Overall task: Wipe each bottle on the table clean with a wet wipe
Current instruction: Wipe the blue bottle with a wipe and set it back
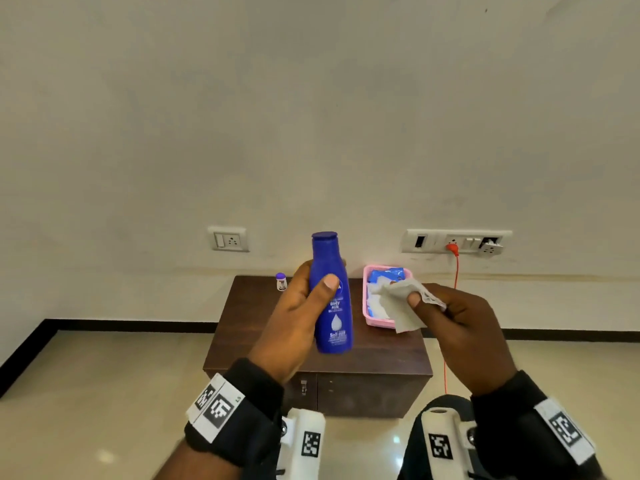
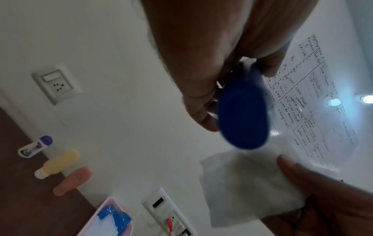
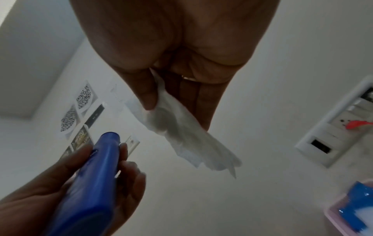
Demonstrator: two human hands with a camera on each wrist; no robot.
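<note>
Left hand [image 1: 298, 317] fingers clamped round upright blue bottle [image 1: 331, 296], above the worktop [image 1: 242, 327]. Right hand [image 1: 460, 327] fingers pinch white wipe [image 1: 403, 303], just beside the bottle.

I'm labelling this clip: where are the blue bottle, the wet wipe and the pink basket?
blue bottle [image 1: 333, 299], head view, on its label.
wet wipe [image 1: 401, 306], head view, on its hanging middle.
pink basket [image 1: 365, 299], head view, on its left rim.

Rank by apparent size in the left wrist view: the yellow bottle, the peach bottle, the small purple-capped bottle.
1-2. Yellow bottle and peach bottle: too alike to rank.
3. Purple-capped bottle: clearly smallest, though it stands slightly farther from the camera.
</note>
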